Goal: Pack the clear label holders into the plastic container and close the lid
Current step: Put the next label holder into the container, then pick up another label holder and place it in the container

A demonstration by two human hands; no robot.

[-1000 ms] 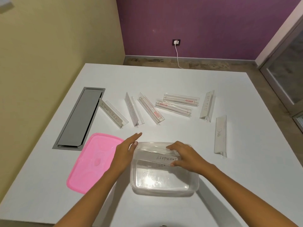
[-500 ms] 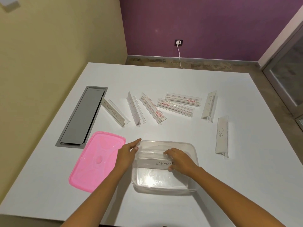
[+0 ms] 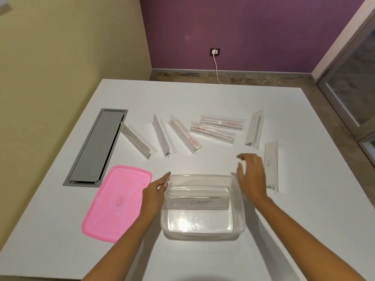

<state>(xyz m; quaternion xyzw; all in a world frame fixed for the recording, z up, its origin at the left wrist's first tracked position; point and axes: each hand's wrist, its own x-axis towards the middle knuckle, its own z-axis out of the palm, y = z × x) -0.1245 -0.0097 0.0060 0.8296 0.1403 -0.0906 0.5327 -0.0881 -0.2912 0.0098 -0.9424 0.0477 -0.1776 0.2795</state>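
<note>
A clear plastic container [image 3: 203, 230] stands open on the white table, with one label holder marked ELEPHANT [image 3: 199, 202] lying inside. My left hand [image 3: 155, 194] rests against the container's left wall, fingers extended. My right hand [image 3: 251, 175] hovers above the container's right far corner, fingers apart, holding nothing. The pink lid [image 3: 117, 201] lies flat to the left. Several clear label holders lie in a row farther back: SUPERMAN [image 3: 138, 141], two more holders [image 3: 162, 136] [image 3: 185, 134], two with red print [image 3: 213, 130], one upright holder [image 3: 253, 128], and DOG [image 3: 271, 165] beside my right hand.
A grey metal cable hatch [image 3: 97, 147] is set into the table at the left. A yellow wall runs close along the table's left edge. Beyond the far edge are a purple wall, a socket with a white cable [image 3: 216, 63], and a glass door at right.
My right hand let go of the ELEPHANT holder, which now lies in the container, and lifted out toward the right rear. My left hand stayed at the container's left side.
</note>
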